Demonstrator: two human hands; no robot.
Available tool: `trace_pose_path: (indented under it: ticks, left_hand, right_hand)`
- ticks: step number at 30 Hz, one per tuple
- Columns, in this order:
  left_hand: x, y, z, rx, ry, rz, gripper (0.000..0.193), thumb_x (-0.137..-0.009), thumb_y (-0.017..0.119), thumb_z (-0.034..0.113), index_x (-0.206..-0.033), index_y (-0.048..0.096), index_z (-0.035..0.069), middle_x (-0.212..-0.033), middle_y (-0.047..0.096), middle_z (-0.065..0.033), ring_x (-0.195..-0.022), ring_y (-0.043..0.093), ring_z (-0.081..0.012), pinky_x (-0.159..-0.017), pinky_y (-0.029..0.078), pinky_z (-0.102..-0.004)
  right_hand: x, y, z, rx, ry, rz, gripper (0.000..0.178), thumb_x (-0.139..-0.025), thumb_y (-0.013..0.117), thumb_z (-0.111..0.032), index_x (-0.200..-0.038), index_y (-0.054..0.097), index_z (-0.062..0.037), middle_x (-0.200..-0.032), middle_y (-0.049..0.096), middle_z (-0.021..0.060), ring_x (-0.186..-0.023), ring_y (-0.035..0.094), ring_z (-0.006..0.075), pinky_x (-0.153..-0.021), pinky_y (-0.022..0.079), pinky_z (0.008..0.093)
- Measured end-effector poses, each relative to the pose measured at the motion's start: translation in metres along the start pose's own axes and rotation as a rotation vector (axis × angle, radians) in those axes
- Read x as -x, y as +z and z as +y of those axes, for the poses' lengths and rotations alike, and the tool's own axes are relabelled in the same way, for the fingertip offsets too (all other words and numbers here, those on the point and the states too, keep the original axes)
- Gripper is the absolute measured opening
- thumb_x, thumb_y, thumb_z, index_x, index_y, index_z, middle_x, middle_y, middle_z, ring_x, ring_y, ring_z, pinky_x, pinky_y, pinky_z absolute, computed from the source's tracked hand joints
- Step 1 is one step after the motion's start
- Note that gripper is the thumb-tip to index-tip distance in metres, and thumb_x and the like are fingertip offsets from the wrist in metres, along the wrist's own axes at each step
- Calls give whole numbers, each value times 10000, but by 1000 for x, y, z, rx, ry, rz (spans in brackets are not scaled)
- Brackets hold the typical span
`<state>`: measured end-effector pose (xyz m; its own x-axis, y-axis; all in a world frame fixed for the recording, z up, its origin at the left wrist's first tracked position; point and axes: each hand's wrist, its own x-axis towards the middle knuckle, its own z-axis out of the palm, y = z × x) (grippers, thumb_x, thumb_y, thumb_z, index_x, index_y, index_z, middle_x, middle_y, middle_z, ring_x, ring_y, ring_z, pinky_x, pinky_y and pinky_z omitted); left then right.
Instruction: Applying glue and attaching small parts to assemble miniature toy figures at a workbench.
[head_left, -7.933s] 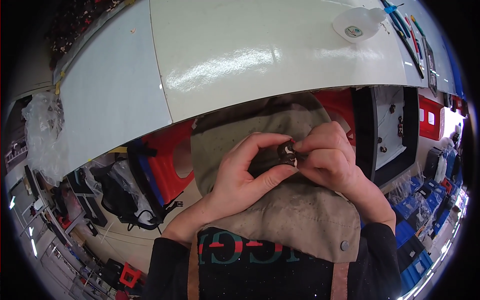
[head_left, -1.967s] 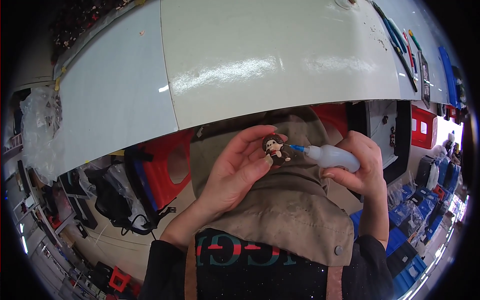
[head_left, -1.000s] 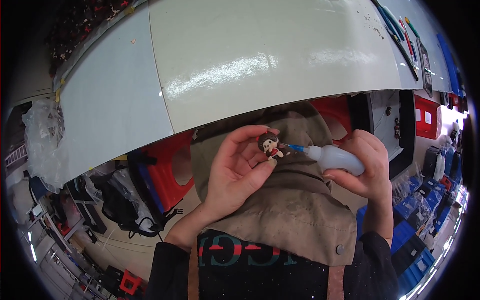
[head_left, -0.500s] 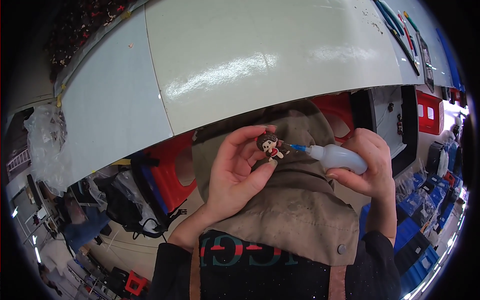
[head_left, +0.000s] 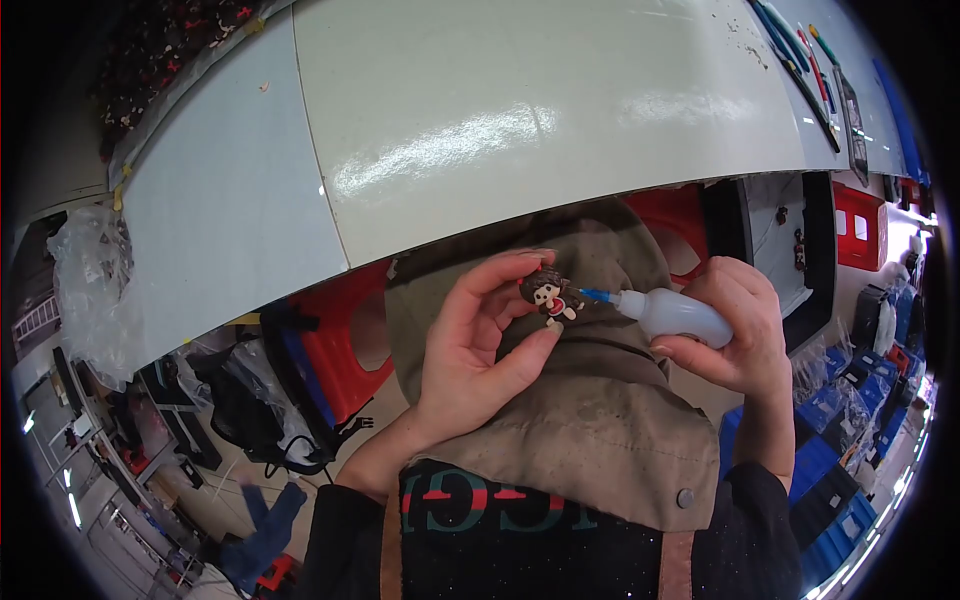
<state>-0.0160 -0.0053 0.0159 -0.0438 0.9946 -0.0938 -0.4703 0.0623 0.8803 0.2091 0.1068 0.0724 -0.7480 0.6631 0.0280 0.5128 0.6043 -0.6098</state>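
Between the fingertips and thumb of my left hand (head_left: 480,345) is a small figurine (head_left: 547,294) with dark brown hair, a pale face and a bit of red on its front. My right hand (head_left: 738,325) is wrapped round a translucent white squeeze bottle (head_left: 672,315), held on its side. Its blue needle tip (head_left: 599,296) points left and reaches the figurine's right side; whether it touches cannot be made out. Both hands are above my lap, over a brown apron (head_left: 590,400).
A pale worktable (head_left: 430,120) spans the far side. Pens and tools (head_left: 815,80) lie at its right end, and a heap of small dark pieces (head_left: 165,60) at its far left. A black tray (head_left: 790,250) with figurines is right of my lap. Blue bins (head_left: 840,440) stand farther right.
The figurine and my left fingers have shifted slightly right and turned a little. My right hand and the bottle stay almost still. At lower left, a person in blue trousers has moved.
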Motion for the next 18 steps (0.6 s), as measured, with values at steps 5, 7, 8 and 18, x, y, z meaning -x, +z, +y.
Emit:
trace_pose_path:
  ticks: [5,7,8,18]
  left_hand:
    - [1,0,-1,-110,83,6,531,-768,594,-132,-1256,430,0,-1308,423,-142,-1166,482,-180,-970,421,-309]
    - [1,0,-1,-143,81,3,528,-767,599,-128,-1252,435,-4,-1304,426,-142,-1165,483,-180,-968,423,-307]
    - [1,0,-1,-175,79,1,524,-765,605,-124,-1248,439,-8,-1301,428,-141,-1163,484,-180,-966,425,-306]
    - [-6,5,2,-111,14,13,534,-772,602,-119,-1264,431,-4,-1289,453,-122,-1125,513,-172,-964,424,-305]
  right_hand:
    - [0,0,-4,38,-24,13,423,-596,796,-377,-716,557,-49,-639,493,69,-572,505,244,-518,379,335]
    - [-1,-1,-4,55,-36,19,423,-600,796,-377,-716,557,-49,-635,483,66,-568,498,242,-514,373,336]
    - [-1,-1,-4,61,-37,18,426,-599,797,-381,-716,556,-49,-634,478,66,-568,495,242,-513,371,337]
    - [-5,-7,4,43,-47,10,437,-608,793,-397,-718,558,-47,-628,476,64,-561,490,245,-511,371,336]
